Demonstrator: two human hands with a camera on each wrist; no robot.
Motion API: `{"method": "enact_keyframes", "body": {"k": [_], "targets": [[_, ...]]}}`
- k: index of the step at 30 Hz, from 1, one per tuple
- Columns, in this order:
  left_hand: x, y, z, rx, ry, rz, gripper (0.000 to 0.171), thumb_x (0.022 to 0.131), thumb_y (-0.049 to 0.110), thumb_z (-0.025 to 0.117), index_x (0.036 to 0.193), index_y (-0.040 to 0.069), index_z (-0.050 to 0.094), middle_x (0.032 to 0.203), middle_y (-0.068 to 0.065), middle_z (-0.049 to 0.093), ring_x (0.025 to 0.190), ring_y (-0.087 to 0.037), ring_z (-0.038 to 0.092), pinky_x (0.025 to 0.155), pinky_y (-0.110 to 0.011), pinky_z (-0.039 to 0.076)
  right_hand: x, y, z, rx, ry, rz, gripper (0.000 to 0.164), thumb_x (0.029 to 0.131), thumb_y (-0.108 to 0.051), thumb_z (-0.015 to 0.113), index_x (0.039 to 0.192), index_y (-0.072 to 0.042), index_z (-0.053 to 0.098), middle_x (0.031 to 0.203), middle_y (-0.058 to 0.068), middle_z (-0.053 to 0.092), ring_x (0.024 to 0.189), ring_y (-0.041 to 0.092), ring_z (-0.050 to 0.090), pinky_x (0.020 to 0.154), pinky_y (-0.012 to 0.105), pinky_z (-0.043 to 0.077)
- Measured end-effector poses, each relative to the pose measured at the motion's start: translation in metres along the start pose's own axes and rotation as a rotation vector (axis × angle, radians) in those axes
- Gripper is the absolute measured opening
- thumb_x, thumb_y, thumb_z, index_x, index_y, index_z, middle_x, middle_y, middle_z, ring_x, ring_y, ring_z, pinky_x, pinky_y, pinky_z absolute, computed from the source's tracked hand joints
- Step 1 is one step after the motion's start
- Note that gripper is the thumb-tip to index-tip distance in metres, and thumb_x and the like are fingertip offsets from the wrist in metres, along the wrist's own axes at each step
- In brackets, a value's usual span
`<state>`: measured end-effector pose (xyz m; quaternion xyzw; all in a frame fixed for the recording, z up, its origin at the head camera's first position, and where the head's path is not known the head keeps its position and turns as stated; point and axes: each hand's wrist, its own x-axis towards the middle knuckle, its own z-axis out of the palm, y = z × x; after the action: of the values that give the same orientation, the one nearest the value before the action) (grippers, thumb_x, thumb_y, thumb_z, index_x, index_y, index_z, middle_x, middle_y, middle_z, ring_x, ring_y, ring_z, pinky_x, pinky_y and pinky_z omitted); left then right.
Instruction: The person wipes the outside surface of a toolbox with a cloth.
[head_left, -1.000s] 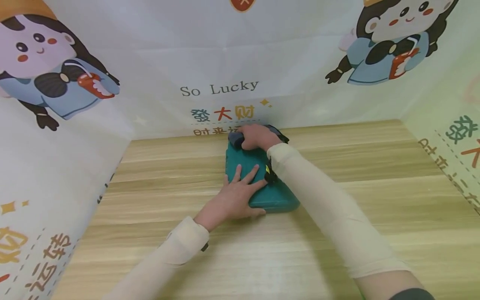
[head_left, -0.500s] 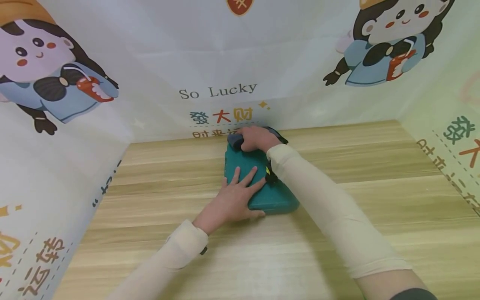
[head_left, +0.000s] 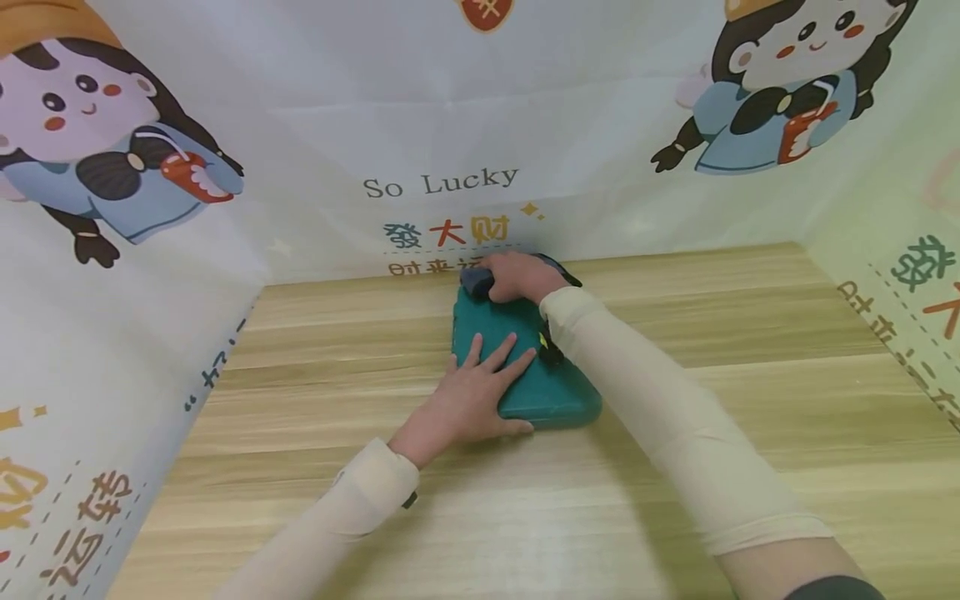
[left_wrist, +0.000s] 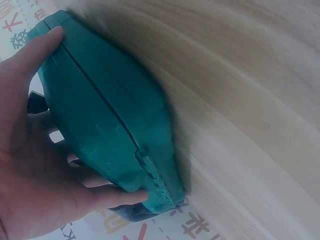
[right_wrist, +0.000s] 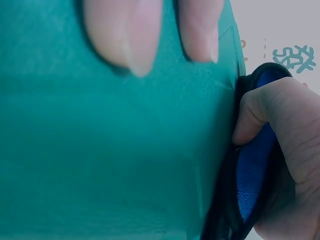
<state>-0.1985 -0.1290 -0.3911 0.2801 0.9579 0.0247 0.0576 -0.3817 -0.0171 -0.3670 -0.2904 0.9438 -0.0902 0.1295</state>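
Teal-green hard case with rounded corners and a smooth shell [head_left: 555,400] lies flat on the pale wood-grain counter [head_left: 345,350], its far end near the white printed cloth [head_left: 315,142]. It sits beneath the person's left hand [head_left: 476,400], whose fingers are spread straight across the top, the thumb at the near end. At the far end, the right hand [head_left: 517,277] grips a dark blue item with black edging [head_left: 476,283]; its full shape is hidden by the hand.

Case is closed along the seam [left_wrist: 95,84] where visible; contents cannot be seen.

Left wrist view, not matched from the head: the thumb tip rests on the seam of the end wall, another finger lies along the side wall, and a ridged green strip [left_wrist: 156,172] runs along part of the seam. Right wrist view, likewise: the item's bright blue face, with the right thumb bent over its black edge, directly beside the case shell. Two blurred left-hand fingertips touch the shell there.
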Motion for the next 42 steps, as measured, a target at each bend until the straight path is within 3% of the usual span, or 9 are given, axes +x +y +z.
{"method": "enact_keyframes", "body": {"k": [15, 18, 25, 30, 35, 42], "targets": [[0.003, -0.002, -0.001, -0.001, 0.005, -0.008, 0.095, 0.074, 0.072, 0.054, 0.148, 0.03, 0.014, 0.153, -0.005, 0.008, 0.131, -0.048, 0.006, 0.093, -0.067, 0.024, -0.002, 0.017, -0.004, -0.023, -0.019, 0.017, 0.054, 0.09, -0.017, 0.046, 0.143, -0.02, 0.035, 0.141, 0.01, 0.037, 0.122, 0.03, 0.037, 0.097, 0.045, 0.031], [0.003, -0.003, 0.0, -0.011, 0.017, -0.025, 0.1, 0.072, 0.075, 0.054, 0.149, 0.027, 0.013, 0.153, -0.009, 0.006, 0.133, -0.045, 0.004, 0.097, -0.063, 0.023, -0.003, 0.018, -0.005, -0.022, -0.026, 0.021, 0.054, 0.09, -0.018, 0.046, 0.143, -0.019, 0.034, 0.141, 0.011, 0.037, 0.122, 0.032, 0.037, 0.098, 0.045, 0.03], [-0.009, -0.007, 0.008, -0.07, 0.031, -0.228, 0.128, 0.059, 0.087, 0.049, 0.148, 0.008, 0.0, 0.149, -0.023, -0.009, 0.133, -0.044, -0.001, 0.1, -0.045, 0.03, -0.006, 0.018, -0.006, -0.03, -0.031, 0.042, 0.057, 0.088, -0.019, 0.048, 0.143, -0.017, 0.034, 0.14, 0.012, 0.039, 0.119, 0.03, 0.039, 0.098, 0.043, 0.031], [-0.012, -0.009, 0.011, -0.109, 0.044, -0.302, 0.135, 0.055, 0.09, 0.048, 0.147, 0.005, -0.003, 0.148, -0.028, 0.001, 0.132, -0.041, 0.014, 0.097, -0.043, 0.034, -0.006, 0.02, -0.007, -0.029, -0.022, 0.016, 0.054, 0.088, -0.016, 0.048, 0.141, -0.015, 0.038, 0.137, 0.012, 0.042, 0.114, 0.028, 0.042, 0.093, 0.041, 0.035], [-0.008, -0.007, 0.016, -0.052, 0.055, -0.305, 0.137, 0.054, 0.093, 0.041, 0.146, 0.002, -0.003, 0.14, -0.033, 0.017, 0.12, -0.037, 0.036, 0.091, -0.038, 0.041, -0.005, 0.02, -0.008, -0.045, -0.025, -0.023, 0.053, 0.089, -0.014, 0.047, 0.14, -0.015, 0.039, 0.137, 0.012, 0.042, 0.112, 0.028, 0.043, 0.086, 0.04, 0.035], [-0.005, -0.002, 0.021, 0.047, 0.091, -0.309, 0.137, 0.054, 0.096, 0.032, 0.146, -0.001, 0.001, 0.134, -0.035, 0.023, 0.116, -0.037, 0.038, 0.088, -0.036, 0.043, 0.0, 0.01, -0.007, -0.023, -0.033, -0.047, 0.053, 0.088, -0.01, 0.045, 0.14, -0.018, 0.039, 0.138, 0.01, 0.041, 0.117, 0.028, 0.04, 0.089, 0.042, 0.034]]}}
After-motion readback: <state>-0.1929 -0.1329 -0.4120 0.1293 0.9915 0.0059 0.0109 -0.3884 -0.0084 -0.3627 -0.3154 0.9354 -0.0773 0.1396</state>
